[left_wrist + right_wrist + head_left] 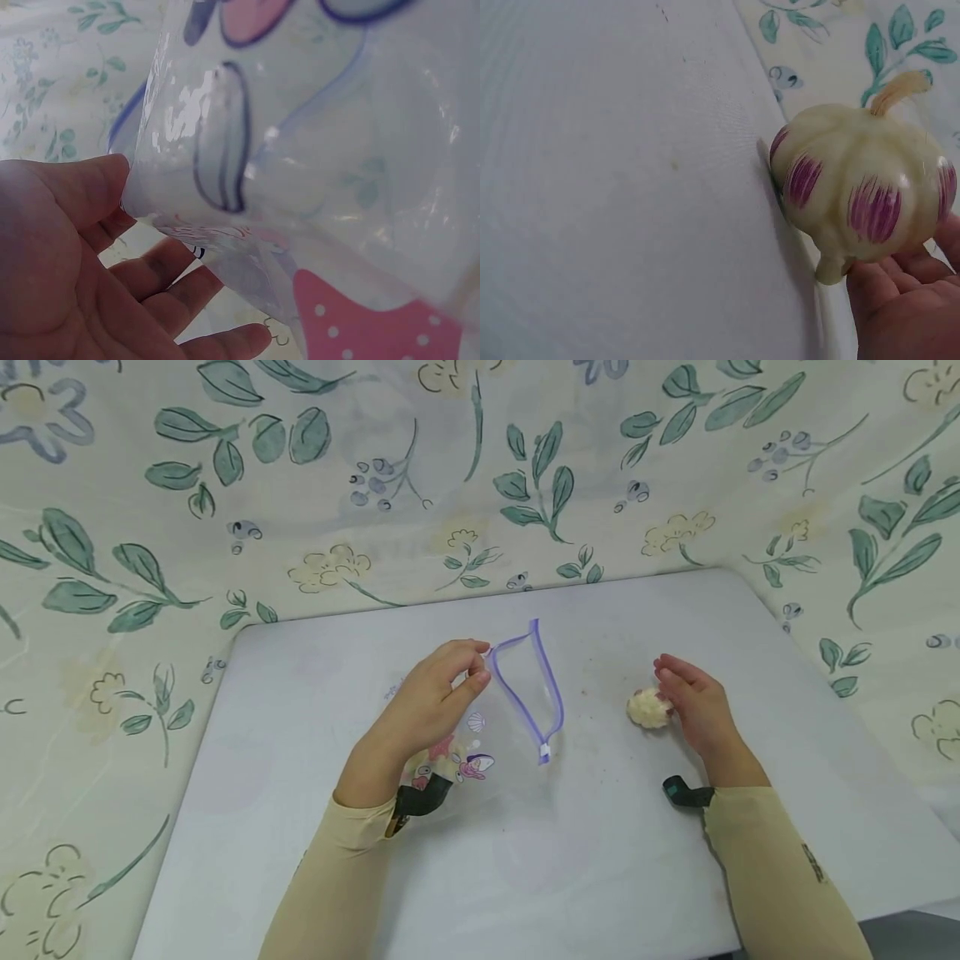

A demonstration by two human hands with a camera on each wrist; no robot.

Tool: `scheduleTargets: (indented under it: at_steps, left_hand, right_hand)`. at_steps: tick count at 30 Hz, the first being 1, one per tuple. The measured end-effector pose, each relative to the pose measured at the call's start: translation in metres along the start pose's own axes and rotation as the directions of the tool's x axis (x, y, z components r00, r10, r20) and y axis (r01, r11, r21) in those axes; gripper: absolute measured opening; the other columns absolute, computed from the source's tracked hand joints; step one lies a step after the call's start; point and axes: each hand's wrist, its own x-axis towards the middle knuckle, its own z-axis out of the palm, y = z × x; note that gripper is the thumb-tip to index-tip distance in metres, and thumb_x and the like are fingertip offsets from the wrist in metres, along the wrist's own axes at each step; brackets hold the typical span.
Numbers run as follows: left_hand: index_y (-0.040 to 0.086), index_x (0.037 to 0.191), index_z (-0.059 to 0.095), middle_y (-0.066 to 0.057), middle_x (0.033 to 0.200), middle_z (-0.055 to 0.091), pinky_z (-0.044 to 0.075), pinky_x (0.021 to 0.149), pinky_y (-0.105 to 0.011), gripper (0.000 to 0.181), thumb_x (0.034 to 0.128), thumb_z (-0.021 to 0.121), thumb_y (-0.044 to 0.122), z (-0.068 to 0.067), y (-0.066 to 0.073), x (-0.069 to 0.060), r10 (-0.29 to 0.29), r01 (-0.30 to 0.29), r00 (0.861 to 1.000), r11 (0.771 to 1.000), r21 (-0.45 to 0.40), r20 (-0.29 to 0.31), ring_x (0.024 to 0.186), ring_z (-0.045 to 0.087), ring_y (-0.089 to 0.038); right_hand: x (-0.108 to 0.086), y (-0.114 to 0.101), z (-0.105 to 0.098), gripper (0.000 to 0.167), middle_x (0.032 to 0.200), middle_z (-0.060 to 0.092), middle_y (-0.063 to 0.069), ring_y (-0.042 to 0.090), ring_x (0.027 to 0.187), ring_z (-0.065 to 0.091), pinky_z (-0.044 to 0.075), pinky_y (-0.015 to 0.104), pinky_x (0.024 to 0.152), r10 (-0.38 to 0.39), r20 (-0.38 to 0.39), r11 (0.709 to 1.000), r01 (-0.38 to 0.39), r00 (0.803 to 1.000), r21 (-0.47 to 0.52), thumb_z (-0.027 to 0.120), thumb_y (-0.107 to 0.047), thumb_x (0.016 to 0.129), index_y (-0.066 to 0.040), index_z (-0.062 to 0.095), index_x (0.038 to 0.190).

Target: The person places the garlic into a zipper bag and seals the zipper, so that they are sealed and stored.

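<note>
A clear plastic zip bag with a purple zip rim stands with its mouth spread apart at the middle of the table. My left hand pinches the bag's edge between thumb and forefinger, beside the mouth; the other fingers are spread behind it in the left wrist view. Sea-creature prints, including a pink starfish, cover the film. To the right, my right hand holds a garlic bulb, cream with purple streaks and a short stem. Its thumb and fingers grip one side. Whether the bulb touches the table cannot be told.
The white table has small specks on it. Floral cloth hangs behind and around its edges. A white slider sits at the near end of the bag's zip. Dark straps show at both wrists.
</note>
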Motion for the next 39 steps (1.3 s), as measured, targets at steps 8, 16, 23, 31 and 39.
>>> scheduleTargets:
  at_steps: [8,16,23,31,39]
  left_hand:
    - [0.014,0.092,0.055,-0.006,0.147,0.055,0.037,0.117,-0.051,0.021,0.1068,0.048,0.027,0.000,0.001,0.000,0.013,-0.013,1.000,1.000,-0.001,0.000,0.144,0.044,-0.028]
    - [0.015,0.092,0.055,-0.007,0.148,0.054,0.036,0.118,-0.051,0.021,0.1068,0.048,0.028,0.001,0.001,-0.001,0.004,-0.004,1.000,1.000,0.001,0.005,0.144,0.043,-0.028]
    - [0.015,0.092,0.054,-0.007,0.148,0.054,0.036,0.118,-0.051,0.019,0.1065,0.048,0.027,0.000,0.002,0.000,0.009,-0.009,1.000,1.000,-0.005,-0.001,0.144,0.043,-0.028]
    - [0.015,0.092,0.055,-0.006,0.148,0.054,0.037,0.118,-0.050,0.019,0.1064,0.048,0.027,0.000,0.003,0.000,-0.003,0.003,1.000,1.000,-0.004,0.003,0.145,0.043,-0.027]
    - [0.015,0.092,0.055,-0.004,0.148,0.054,0.038,0.117,-0.050,0.020,0.1064,0.049,0.028,0.000,0.003,0.001,-0.011,0.011,1.000,1.000,-0.002,0.005,0.145,0.043,-0.027]
  right_hand:
    - [0.006,0.013,-0.001,0.082,0.163,0.032,0.017,0.036,0.151,0.031,0.030,0.049,0.122,0.040,0.147,0.831,0.049,0.988,-0.554,0.076,-0.029,0.091,-0.009,0.031,0.157]
    - [0.008,0.018,0.001,0.078,0.157,0.041,0.022,0.039,0.146,0.038,0.033,0.052,0.119,0.007,0.163,0.758,0.101,0.987,-0.644,0.075,-0.020,0.090,-0.006,0.035,0.155]
    - [0.009,0.018,0.000,0.078,0.156,0.042,0.023,0.039,0.145,0.040,0.035,0.053,0.118,-0.009,0.140,0.757,0.098,0.990,-0.646,0.076,-0.020,0.090,-0.003,0.036,0.154]
    - [0.009,0.018,-0.001,0.076,0.154,0.046,0.021,0.038,0.142,0.045,0.037,0.053,0.117,-0.018,0.106,0.760,0.083,0.994,-0.645,0.077,-0.023,0.090,-0.004,0.038,0.153]
    - [0.008,0.017,0.001,0.067,0.142,0.057,0.021,0.031,0.122,0.057,0.049,0.033,0.099,-0.033,0.039,0.782,0.050,0.999,-0.621,0.075,-0.027,0.091,-0.003,0.047,0.148]
